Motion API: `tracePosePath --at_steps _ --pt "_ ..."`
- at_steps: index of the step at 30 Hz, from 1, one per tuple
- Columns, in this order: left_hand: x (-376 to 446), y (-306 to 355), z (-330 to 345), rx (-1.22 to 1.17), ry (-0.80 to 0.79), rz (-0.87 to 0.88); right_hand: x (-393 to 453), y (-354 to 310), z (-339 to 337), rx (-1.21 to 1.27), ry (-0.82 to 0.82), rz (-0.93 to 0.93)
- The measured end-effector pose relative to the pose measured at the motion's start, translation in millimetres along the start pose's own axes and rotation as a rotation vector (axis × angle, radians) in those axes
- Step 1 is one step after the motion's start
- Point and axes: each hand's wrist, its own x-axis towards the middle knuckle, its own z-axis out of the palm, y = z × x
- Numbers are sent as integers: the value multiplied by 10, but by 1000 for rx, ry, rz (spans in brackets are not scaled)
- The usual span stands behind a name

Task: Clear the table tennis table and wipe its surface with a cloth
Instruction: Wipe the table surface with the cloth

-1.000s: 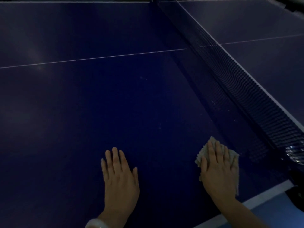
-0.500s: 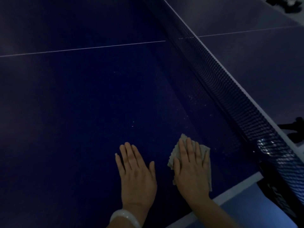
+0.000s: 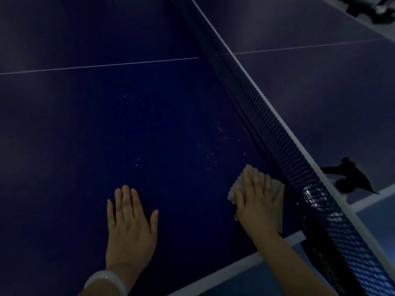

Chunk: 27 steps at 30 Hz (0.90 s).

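The room is dim, and a dark blue table tennis table (image 3: 149, 124) fills nearly all I see through the head camera. Its white near edge line runs across the lower right, with a lighter blue floor (image 3: 380, 212) past it. The net (image 3: 271, 124) runs on a slant from the top centre down to the lower right, its white top band catching some light, and ends at a dark clamp post (image 3: 320, 248) on the near edge. A thin white centre line (image 3: 96, 66) crosses the far part of the table. Pale specks (image 3: 213, 154) dot the surface close to the net.

My right hand (image 3: 256, 206) lies flat with straight fingers, pressing a pale crumpled cloth (image 3: 234, 189) down on the table. The cloth sits close to the near edge, just beside the foot of the net; it shows around my fingers and palm. My left hand (image 3: 130, 227) rests palm down on the bare table, fingers straight and slightly spread, gripping nothing, well apart from the cloth. A pale bangle (image 3: 106, 280) circles my left wrist.
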Motion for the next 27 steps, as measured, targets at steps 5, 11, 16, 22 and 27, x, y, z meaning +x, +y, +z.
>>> tracePosePath --at_steps 5,11,16,22,27 --pt "-5 7 -9 -5 19 -18 -272 -138 -3 -71 -42 -503" --pt "-2 12 23 -22 14 -26 -65 454 -24 -57 -54 -174" --pt "3 7 8 -29 -9 -35 854 -138 -128 77 -20 -43" --pt "26 17 -14 -44 -2 -46 965 -900 -45 4 -28 -423" --pt "19 17 -41 -20 -21 -42 949 -418 22 -46 -60 -559"
